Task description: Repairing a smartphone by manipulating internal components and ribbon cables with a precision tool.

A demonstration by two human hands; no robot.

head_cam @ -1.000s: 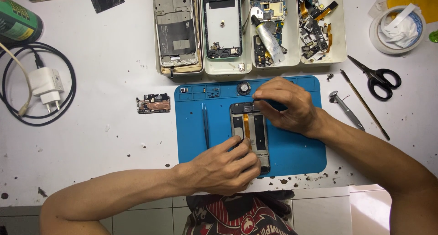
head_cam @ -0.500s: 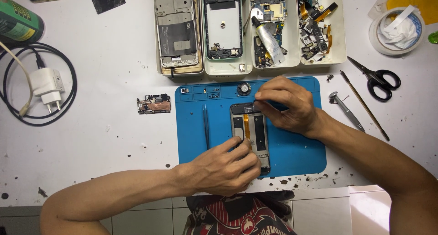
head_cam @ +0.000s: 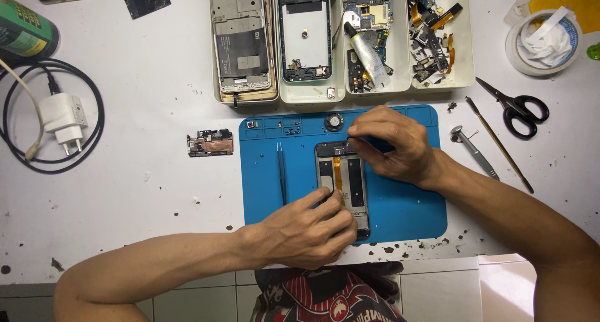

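Your white table (head_cam: 137, 197) carries a blue mat (head_cam: 412, 216) near its front edge, parts trays (head_cam: 465, 78) behind, scissors (head_cam: 519, 112) right, charger (head_cam: 62, 123) left.

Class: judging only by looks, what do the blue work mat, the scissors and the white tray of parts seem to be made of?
Blue work mat: probably silicone or rubber; matte, with moulded compartments along its top edge. Scissors: grey metal blades, glossy black handles, likely plastic. White tray: seemingly plastic, smooth with thin dividing walls.
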